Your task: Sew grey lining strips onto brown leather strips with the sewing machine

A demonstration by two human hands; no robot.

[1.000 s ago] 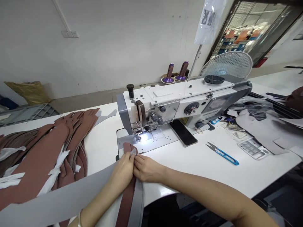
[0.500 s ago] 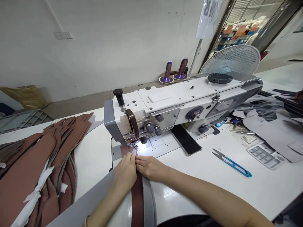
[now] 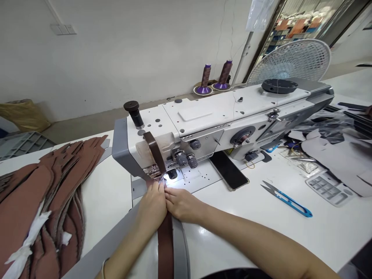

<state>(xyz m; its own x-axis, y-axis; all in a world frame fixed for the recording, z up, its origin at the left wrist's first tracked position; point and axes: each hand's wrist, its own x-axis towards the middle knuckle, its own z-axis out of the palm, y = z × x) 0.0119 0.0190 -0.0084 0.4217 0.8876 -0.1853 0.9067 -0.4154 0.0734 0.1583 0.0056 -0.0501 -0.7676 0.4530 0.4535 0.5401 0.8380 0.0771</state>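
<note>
A long brown fabric strip (image 3: 165,248) runs from the front edge up under the needle area of a white sewing machine (image 3: 203,133), with grey material (image 3: 180,248) along its side. My left hand (image 3: 152,207) is closed on the strip, fingertips just in front of the lit presser foot. Beside it, my right hand (image 3: 181,205) pinches the strip's right edge, its fingers touching the left hand. A small pale piece shows at the fingertips, partly hidden. The hands cover the strip's middle.
Stacked brown cut pieces (image 3: 64,182) lie at left, tied with white strips. On the right are a black phone (image 3: 229,170), blue thread snips (image 3: 287,199) and grey-white pieces (image 3: 334,162). Two thread cones (image 3: 205,79) and a fan (image 3: 293,62) stand behind the machine.
Both hands and the brown strip have moved slightly closer to the needle, so less strip shows ahead of the fingers. The camera view has shifted a little.
</note>
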